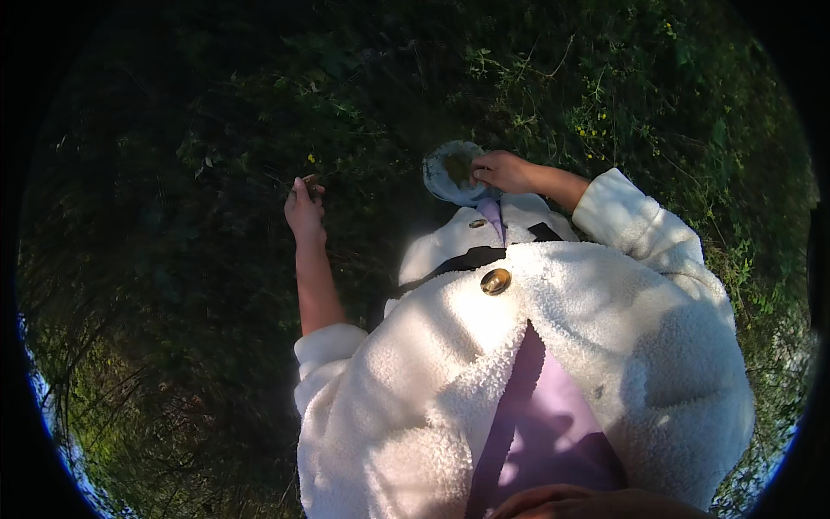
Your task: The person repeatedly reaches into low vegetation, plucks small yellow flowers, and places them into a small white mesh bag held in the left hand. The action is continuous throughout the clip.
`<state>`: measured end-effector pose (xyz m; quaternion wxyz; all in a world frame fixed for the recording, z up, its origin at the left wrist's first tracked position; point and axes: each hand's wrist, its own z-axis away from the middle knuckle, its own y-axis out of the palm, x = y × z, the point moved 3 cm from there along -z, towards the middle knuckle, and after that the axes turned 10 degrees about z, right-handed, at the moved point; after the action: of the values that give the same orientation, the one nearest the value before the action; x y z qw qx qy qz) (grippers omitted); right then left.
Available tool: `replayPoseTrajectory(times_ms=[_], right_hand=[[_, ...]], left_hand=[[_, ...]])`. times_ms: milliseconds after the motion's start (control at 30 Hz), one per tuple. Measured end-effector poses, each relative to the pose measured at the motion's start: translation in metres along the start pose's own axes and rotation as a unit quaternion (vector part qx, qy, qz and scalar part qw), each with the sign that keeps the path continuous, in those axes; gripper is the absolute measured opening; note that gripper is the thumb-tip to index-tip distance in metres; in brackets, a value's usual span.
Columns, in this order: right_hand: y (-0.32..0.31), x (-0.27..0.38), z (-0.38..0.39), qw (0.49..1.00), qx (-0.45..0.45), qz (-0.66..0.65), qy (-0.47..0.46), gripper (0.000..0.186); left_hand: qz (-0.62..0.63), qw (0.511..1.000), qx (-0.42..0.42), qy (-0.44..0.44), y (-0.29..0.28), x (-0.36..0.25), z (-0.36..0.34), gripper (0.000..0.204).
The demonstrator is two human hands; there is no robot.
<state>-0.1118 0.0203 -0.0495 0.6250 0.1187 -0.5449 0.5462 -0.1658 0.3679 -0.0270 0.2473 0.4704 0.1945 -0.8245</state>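
My left hand (303, 208) is raised over the dark undergrowth at centre left, its fingers curled round a small brownish thing (313, 186) too small to name clearly. My right hand (506, 171), reaching from a white fleece sleeve, has bent fingers inside a round, pale translucent container (441, 173) with greenish-brown contents. Whether those fingers hold anything is hidden. The container sits just above my body, beside my white fleece jacket (622, 346) with its large button and the lilac top under it.
Dense, shaded plants (173, 216) surround me, with small yellow flowers (592, 130) at upper right and thin twigs at lower left. A patch of skin (588, 506) shows at the bottom edge, too cropped to make out.
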Motion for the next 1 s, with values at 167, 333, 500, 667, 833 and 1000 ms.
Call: replayPoseTrajectory(times_ms=[167,333,500,667,833,1000], right_hand=[[0.043,-0.082,-0.018,0.995,0.005,0.050,0.089,0.027],[0.083,-0.128,-0.047,0.979,0.037,0.031,0.198,0.040],[0.064,-0.137,-0.057,0.968,0.015,-0.117,0.221,0.029],[0.001,-0.133,-0.080,0.887,-0.334,-0.236,0.213,0.038],[-0.022,-0.136,-0.116,0.829,-0.317,-0.351,0.299,0.046],[-0.028,-0.129,-0.114,0.786,-0.273,-0.498,0.243,0.041]], left_hand=[[-0.258,0.950,-0.160,-0.076,-0.110,0.081,-0.043,0.040],[-0.401,0.903,-0.148,-0.044,-0.154,0.110,-0.051,0.048],[-0.321,0.944,-0.056,-0.045,-0.137,0.095,-0.053,0.042],[-0.270,0.961,0.036,0.057,-0.086,0.063,-0.053,0.037],[-0.249,0.951,0.140,0.122,0.004,0.037,-0.046,0.031],[-0.244,0.924,0.254,0.147,0.091,0.026,-0.035,0.028]])
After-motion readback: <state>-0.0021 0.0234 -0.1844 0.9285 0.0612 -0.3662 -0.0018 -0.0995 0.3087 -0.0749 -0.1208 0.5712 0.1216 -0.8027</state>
